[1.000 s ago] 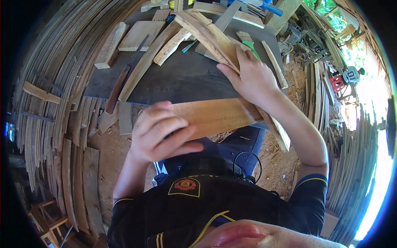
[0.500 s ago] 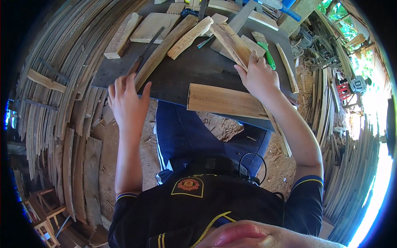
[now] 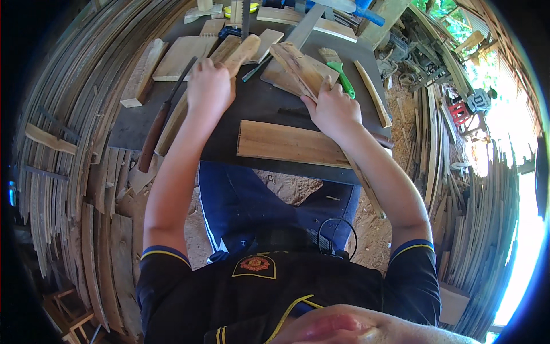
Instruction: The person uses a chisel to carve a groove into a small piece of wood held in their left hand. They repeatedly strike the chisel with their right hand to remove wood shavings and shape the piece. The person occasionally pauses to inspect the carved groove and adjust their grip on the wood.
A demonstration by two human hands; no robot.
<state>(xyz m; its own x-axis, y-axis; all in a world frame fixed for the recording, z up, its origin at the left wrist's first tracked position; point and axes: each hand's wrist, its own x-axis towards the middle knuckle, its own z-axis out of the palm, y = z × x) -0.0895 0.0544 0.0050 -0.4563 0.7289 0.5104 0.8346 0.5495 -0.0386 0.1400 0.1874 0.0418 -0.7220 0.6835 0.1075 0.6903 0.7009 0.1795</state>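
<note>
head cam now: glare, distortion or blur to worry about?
Head view: white glare washes out the right side; black vignette surrounds the fisheye circle; head view again: long brown wooden strips stacked at left look bowed; in the same view, the green-handled bristle paintbrush and right hand read clearly.

The black shirt [image 3: 332,286] bears a yellow-edged badge [image 3: 254,269] with a red emblem [image 3: 254,263], any lettering unreadable.

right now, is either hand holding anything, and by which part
The left hand holds a short piece of wood by its near end; the right hand grips a streaked wooden bar by its near end.
</note>
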